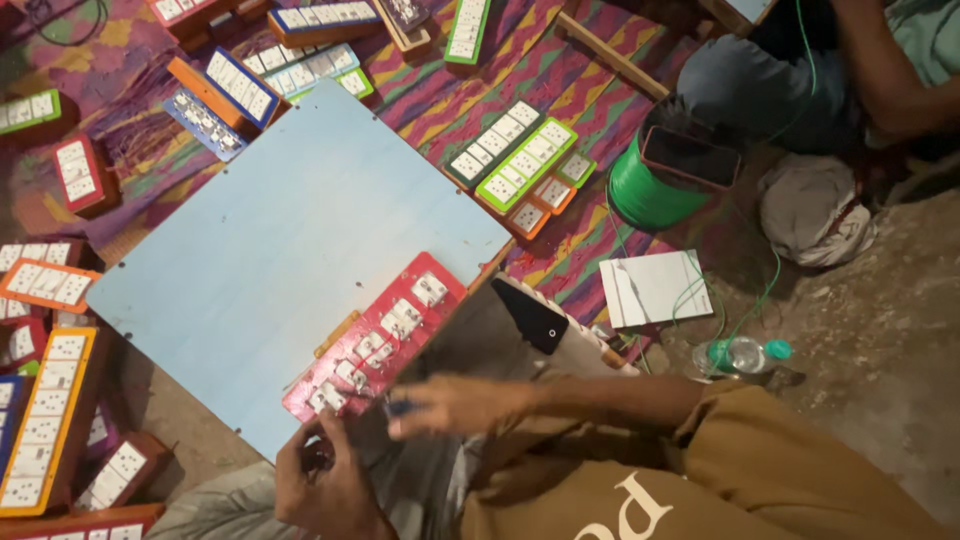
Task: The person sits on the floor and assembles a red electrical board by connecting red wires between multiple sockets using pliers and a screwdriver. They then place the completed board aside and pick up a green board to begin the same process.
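Note:
A long red switchboard [375, 335] with several white switches and sockets lies slanted on the near corner of a light blue board [290, 230]. My left hand [320, 485] grips the board's near end from below, fingers curled on its edge. My right hand [455, 403] is blurred, reaching leftwards across the red switchboard's near end, with a small dark blue thing at its fingertips that I cannot make out. Under my right forearm lies a grey panel with a black pointed piece [535, 320].
Many switchboards in orange, green, blue and red frames lie around on a patterned mat [560, 70]. A green wire spool [650, 190] with a phone on top, a white box [655, 287] and a plastic bottle [740, 355] stand to the right. Another person [800, 70] sits at top right.

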